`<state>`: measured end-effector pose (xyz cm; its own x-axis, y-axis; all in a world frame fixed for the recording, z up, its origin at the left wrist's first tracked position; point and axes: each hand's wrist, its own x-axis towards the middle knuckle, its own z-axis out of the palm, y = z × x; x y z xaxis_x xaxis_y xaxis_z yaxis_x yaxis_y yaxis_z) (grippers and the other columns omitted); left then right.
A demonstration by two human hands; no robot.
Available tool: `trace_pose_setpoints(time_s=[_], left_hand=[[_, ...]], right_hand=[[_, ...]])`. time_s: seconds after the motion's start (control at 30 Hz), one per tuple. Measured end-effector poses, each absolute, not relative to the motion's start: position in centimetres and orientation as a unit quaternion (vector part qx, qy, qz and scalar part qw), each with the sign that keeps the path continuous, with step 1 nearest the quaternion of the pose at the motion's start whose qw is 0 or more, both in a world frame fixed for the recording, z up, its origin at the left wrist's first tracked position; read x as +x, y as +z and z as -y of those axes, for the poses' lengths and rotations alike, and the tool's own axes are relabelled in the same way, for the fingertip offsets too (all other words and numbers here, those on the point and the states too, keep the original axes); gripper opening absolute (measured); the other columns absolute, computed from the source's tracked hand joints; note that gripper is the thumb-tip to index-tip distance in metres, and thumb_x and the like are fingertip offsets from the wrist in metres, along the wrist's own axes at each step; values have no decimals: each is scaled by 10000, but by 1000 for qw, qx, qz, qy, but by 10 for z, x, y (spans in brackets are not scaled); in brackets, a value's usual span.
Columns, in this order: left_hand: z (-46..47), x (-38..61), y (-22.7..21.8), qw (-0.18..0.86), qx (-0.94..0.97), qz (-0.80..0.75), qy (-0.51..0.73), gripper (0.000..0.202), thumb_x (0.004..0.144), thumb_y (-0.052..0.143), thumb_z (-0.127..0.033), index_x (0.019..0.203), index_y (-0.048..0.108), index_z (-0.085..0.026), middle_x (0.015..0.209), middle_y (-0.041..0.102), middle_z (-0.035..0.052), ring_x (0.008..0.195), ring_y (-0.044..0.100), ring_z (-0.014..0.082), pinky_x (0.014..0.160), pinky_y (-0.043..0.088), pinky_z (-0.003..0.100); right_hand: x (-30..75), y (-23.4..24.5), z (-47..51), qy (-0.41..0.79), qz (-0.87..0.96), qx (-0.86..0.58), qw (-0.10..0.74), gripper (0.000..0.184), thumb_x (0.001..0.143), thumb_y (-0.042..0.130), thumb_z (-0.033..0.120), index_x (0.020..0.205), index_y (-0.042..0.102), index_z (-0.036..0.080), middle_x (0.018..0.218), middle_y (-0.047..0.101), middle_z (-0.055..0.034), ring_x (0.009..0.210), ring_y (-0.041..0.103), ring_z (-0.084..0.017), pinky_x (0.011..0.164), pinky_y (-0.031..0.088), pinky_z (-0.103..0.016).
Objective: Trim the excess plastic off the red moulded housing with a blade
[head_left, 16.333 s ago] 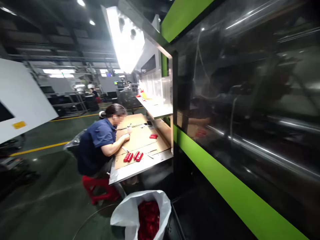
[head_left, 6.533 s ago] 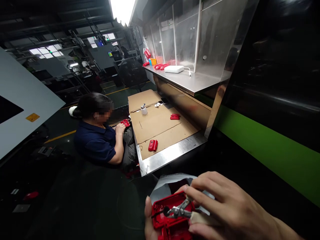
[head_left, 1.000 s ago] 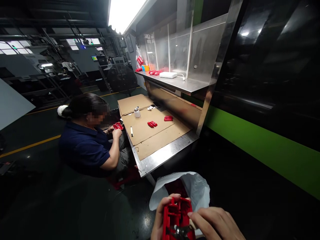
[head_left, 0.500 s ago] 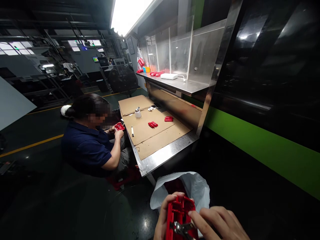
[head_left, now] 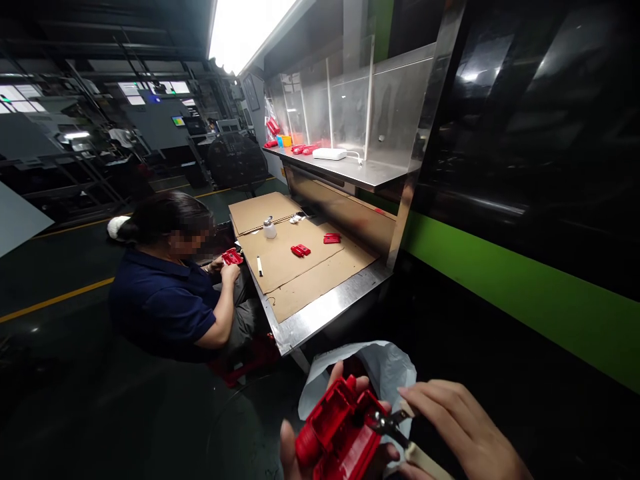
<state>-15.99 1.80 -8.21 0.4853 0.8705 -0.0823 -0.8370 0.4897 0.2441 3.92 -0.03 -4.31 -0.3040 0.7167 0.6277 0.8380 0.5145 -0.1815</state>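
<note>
1. The red plastic housing (head_left: 337,433) is held low in the view, above a white bag (head_left: 385,370) of what appear to be more red parts, on the floor off the near corner of the bench (head_left: 325,308).
2. It is cradled from below by the left hand (head_left: 300,453), whose grip is closed around it.
3. Small metal cutters (head_left: 387,423) are gripped by the right hand (head_left: 460,433), with their tip set against the housing's edge.
4. Trimming is judged to be under way, not finished.
5. Two red parts (head_left: 301,250) lie mid-bench on cardboard; another is being handled by a seated co-worker (head_left: 165,300).
</note>
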Motion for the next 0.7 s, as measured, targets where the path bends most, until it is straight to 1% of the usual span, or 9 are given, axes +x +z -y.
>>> trace_pose_setpoints(time_s=[0.07,0.1,0.17,0.23,0.3,0.4,0.47,0.6,0.7], left_hand=[[-22,-159,-78,882,63,-51,463,932,831,112,-856,1397,535,-248,1392,572,105,1264,532,414,990,461,577],[-23,-159,-78,887,58,-41,457,937,846,81,-838,1393,540,-231,1368,591,110,1259,537,403,1030,422,588],[-25,-158,-79,891,50,-42,449,931,865,85,-819,1393,540,-202,1336,617,129,1260,536,374,1096,352,568],[-24,-159,-80,899,51,-56,432,903,877,127,-808,1415,514,-194,1344,605,156,1274,519,357,1120,321,547],[-21,-161,-79,907,65,-73,409,855,888,189,-796,1452,465,-215,1373,580,164,1295,498,361,1113,321,552],[-18,-165,-74,916,81,-90,382,832,888,290,-790,1476,428,-218,1357,590,158,1282,511,359,1091,352,543],[-18,-166,-69,918,78,-103,376,794,886,387,-762,1464,448,-220,1317,618,146,1248,542,349,1075,380,525],[-21,-164,-62,914,57,-138,378,685,866,576,-651,1402,533,-228,1194,684,121,1128,625,310,1043,433,460],[-22,-163,-61,913,51,-149,376,671,840,626,-638,1367,576,-226,1151,703,120,1076,649,313,1012,463,442]], right_hand=[[47,-28,-5,-102,826,-443,332,436,922,652,467,1185,653,120,1037,699,-89,968,647,-206,822,579,-283],[48,-21,-7,-111,836,-424,332,415,920,661,463,1166,671,129,1022,709,-75,951,645,-200,824,570,-287],[46,-9,-10,-123,847,-400,329,381,926,660,454,1134,699,137,1007,724,-51,921,641,-186,830,545,-299],[40,-2,-12,-123,856,-386,322,347,970,601,440,1116,712,144,1003,731,-33,917,639,-176,844,518,-313],[34,2,-13,-111,863,-374,319,351,1014,524,424,1118,712,146,1007,729,-24,929,633,-177,864,492,-337],[27,8,-15,-101,878,-350,309,356,1018,515,425,1130,701,143,1028,721,-13,926,624,-176,874,474,-357],[23,12,-17,-107,890,-333,293,331,1010,542,412,1130,698,145,1030,719,-11,921,625,-168,867,476,-352],[16,18,-21,-124,902,-313,270,319,1027,517,387,1102,700,137,999,711,-21,966,630,-167,841,493,-340],[11,17,-22,-134,905,-299,271,234,1026,506,268,1025,701,138,986,700,-14,995,628,-163,867,492,-331]])
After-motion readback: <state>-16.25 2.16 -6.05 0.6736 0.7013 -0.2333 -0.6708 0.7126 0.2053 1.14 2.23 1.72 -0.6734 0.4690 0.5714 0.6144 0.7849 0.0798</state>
